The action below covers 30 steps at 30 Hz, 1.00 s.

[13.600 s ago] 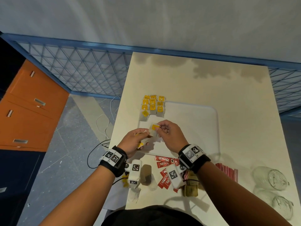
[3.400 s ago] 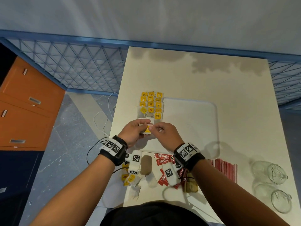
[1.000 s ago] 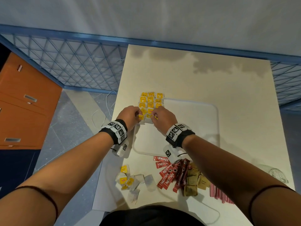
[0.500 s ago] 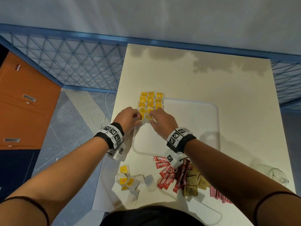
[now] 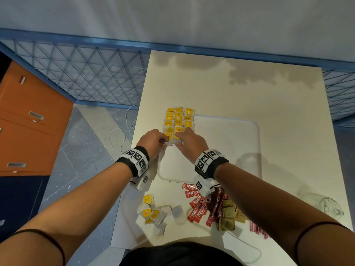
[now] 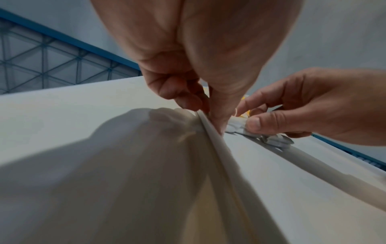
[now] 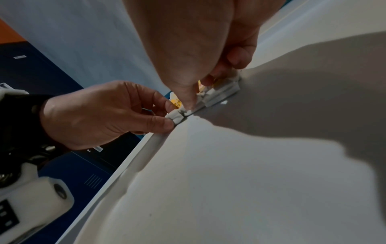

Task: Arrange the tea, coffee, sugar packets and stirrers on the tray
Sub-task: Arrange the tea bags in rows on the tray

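A white tray (image 5: 226,150) lies on the cream table. Rows of tea bags with yellow tags (image 5: 179,120) fill its far left corner. At the near end of the rows my left hand (image 5: 164,140) pinches a white tea bag (image 7: 176,116) against the tray's left rim. Beside it my right hand (image 5: 178,140) pinches the neighbouring tea bag (image 6: 240,127) between thumb and forefinger. Near the front edge lie loose tea bags (image 5: 153,210), red coffee sticks (image 5: 199,206), brown sugar packets (image 5: 228,214) and red stirrers (image 5: 257,229).
A glass jar (image 5: 324,206) lies at the table's right front. The table's left edge (image 5: 134,143) runs close to my left hand, with a white cable (image 5: 117,135) on the floor below. Blue mesh fencing (image 5: 86,77) and an orange cabinet (image 5: 28,121) stand to the left.
Both hands carried a tea bag from over the tray's near part out to the near end of the rows. Over the last half second they have barely shifted.
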Each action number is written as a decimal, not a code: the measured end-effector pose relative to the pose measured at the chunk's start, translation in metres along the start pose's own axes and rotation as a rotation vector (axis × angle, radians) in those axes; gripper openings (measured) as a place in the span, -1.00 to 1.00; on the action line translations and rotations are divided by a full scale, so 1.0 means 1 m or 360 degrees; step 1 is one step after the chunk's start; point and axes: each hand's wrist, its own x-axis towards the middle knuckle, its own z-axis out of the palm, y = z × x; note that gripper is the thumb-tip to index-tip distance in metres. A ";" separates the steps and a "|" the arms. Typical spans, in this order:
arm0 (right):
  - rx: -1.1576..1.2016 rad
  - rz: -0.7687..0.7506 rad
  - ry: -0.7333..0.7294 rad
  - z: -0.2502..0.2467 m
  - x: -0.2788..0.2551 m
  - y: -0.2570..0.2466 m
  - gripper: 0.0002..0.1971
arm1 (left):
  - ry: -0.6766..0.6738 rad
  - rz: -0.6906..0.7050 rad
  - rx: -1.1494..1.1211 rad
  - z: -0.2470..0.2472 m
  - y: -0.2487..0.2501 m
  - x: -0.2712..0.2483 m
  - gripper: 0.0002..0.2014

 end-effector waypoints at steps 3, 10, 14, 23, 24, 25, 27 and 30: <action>0.0080 -0.0008 0.0017 -0.001 0.002 -0.001 -0.79 | 0.0024 -0.0026 -0.0007 0.001 0.002 0.001 -0.84; 0.0250 -0.0012 0.0043 -0.007 -0.011 0.008 -0.84 | 0.0001 -0.0038 -0.0028 0.001 0.001 0.001 -0.82; 0.0158 0.0030 -0.0053 -0.006 -0.018 0.020 -0.81 | -0.0005 -0.0033 -0.0052 0.002 -0.001 0.000 -0.81; 0.0157 0.0043 0.0009 -0.003 -0.013 0.020 -0.82 | 0.0006 -0.0058 -0.0052 0.003 0.001 0.000 -0.82; 0.0156 0.0042 0.0008 -0.004 -0.013 0.020 -0.82 | 0.0008 -0.0060 -0.0049 0.003 0.001 0.000 -0.83; 0.0154 0.0043 0.0005 -0.004 -0.013 0.019 -0.82 | 0.0006 -0.0062 -0.0048 0.002 0.001 0.000 -0.83; 0.0159 0.0058 0.0008 -0.007 -0.015 0.018 -0.83 | 0.0004 -0.0057 -0.0046 0.002 0.000 -0.001 -0.82; 0.0210 0.0068 0.0006 -0.011 -0.024 0.016 -0.78 | 0.0011 -0.0026 -0.0053 -0.002 0.002 -0.005 -0.83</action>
